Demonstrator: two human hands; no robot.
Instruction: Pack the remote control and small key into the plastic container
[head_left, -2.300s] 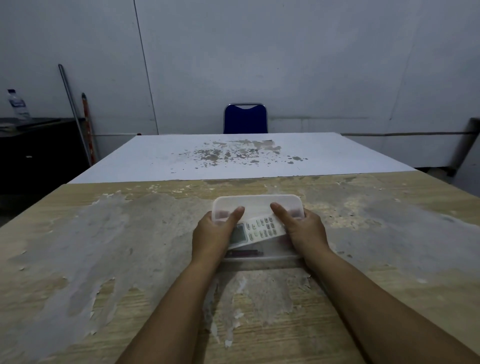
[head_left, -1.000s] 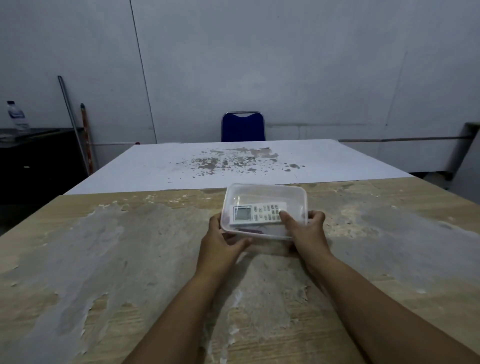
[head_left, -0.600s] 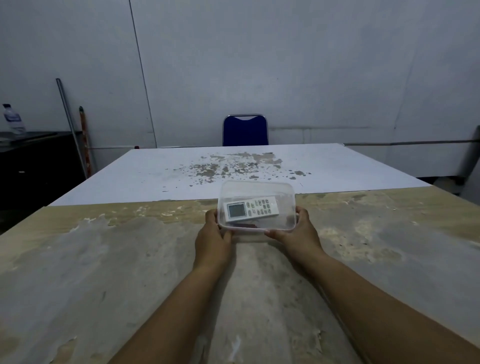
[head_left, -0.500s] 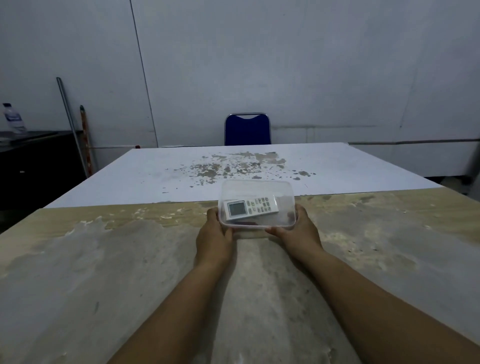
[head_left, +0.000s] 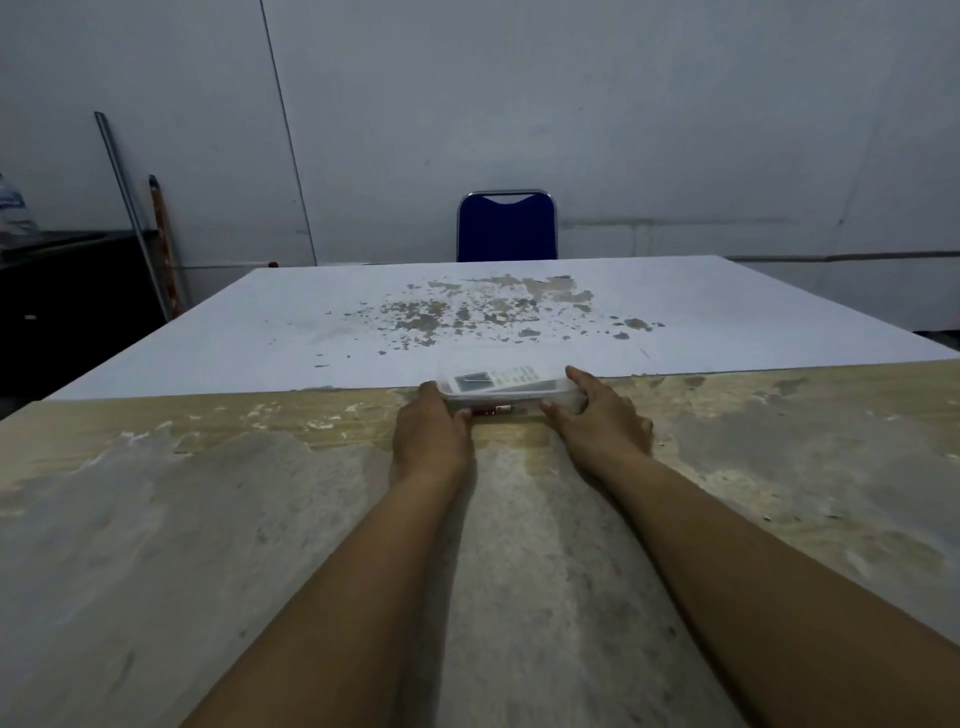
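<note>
A clear plastic container (head_left: 563, 397) sits far out on the wooden table, at the seam with the white table. Inside it lies the white remote control (head_left: 506, 379), display end to the left. A small dark and reddish item (head_left: 491, 411), perhaps the key, shows low at the container's near wall. My left hand (head_left: 428, 434) grips the container's left end and my right hand (head_left: 597, 415) grips its right end, both arms stretched forward.
The worn wooden table (head_left: 208, 545) butts against a white table (head_left: 311, 322) with flaked paint. A blue chair (head_left: 506, 226) stands behind it at the wall. Poles (head_left: 135, 213) lean at the left beside a dark cabinet (head_left: 67, 291) with a water bottle (head_left: 10, 205).
Both hands have carried the container with the remote away from me and lowered it to the far edge of the wooden table.
</note>
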